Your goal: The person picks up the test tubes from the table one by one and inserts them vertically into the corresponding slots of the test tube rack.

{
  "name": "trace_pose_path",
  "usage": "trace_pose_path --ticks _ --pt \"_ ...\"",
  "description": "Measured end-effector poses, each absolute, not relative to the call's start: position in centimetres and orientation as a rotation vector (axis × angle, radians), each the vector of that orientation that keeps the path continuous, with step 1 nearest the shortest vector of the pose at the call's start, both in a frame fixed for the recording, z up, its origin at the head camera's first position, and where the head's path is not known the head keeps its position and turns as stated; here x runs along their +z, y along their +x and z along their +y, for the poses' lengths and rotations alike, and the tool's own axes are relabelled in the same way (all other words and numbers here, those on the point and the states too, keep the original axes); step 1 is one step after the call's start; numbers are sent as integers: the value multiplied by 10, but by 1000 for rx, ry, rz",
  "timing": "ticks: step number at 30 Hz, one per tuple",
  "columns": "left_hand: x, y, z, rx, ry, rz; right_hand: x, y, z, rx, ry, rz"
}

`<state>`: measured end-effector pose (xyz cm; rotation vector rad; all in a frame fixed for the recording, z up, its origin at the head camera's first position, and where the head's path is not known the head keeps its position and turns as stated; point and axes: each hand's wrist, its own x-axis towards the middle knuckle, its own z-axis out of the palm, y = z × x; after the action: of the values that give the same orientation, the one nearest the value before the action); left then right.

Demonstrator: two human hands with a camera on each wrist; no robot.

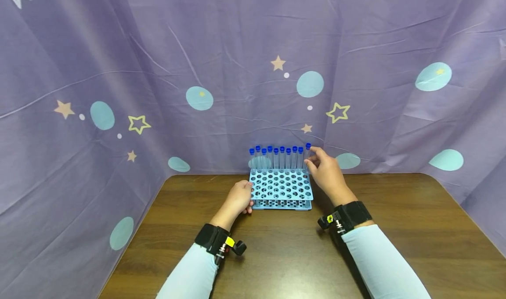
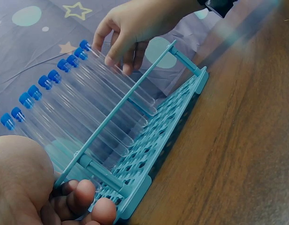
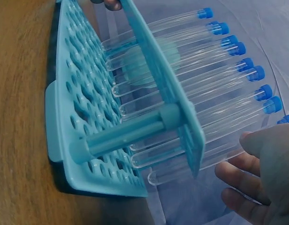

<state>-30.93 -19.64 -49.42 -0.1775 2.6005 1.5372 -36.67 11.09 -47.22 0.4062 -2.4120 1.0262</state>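
Note:
A light-blue test tube rack stands on the table, its back edge lined with several clear test tubes with blue caps. My left hand grips the rack's left end, fingers curled under the top plate in the left wrist view. At the rack's back right corner, my right hand pinches the rightmost test tube between thumb and fingers. That tube's cap stands a little higher than the others. Its lower end is through the top plate; whether it touches the bottom plate I cannot tell.
The brown wooden table extends in front and to both sides of the rack. Close behind the rack hangs a purple curtain with stars and blue spots. The rack's front rows of holes hold no tubes.

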Motion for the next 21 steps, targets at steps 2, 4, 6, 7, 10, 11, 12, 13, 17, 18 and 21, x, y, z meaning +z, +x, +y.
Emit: trace_pose_path --ticks 2,4,6,7,10,11,12,13,17,18,21 --pt "-494 -310 -196 1536 -176 2599 -473 -367 110 1019 406 -2426" --pt "-494 -310 -196 1537 -177 2597 -473 -367 110 1021 402 -2435" --pt "-494 -310 -196 1538 -177 2595 -474 -367 111 1031 393 -2446" --pt "-494 -310 -196 1541 -175 2595 -474 -366 110 1035 389 -2453" --pt "-495 -309 -197 1544 -173 2596 -476 -366 111 1040 381 -2469" --pt "-495 -309 -197 1544 -172 2596 -476 -366 111 1041 379 -2474" --pt "-495 -308 -197 1545 -172 2596 -477 -366 111 1043 379 -2477" --pt "-495 -308 -197 1548 -171 2595 -477 -366 111 1044 379 -2481" --pt "-495 -309 -196 1557 -173 2592 -477 -366 111 1052 376 -2485" --pt "-494 -309 -196 1559 -174 2591 -477 -366 111 1052 377 -2486" --pt "-493 -309 -195 1561 -174 2591 -476 -366 111 1049 376 -2491"
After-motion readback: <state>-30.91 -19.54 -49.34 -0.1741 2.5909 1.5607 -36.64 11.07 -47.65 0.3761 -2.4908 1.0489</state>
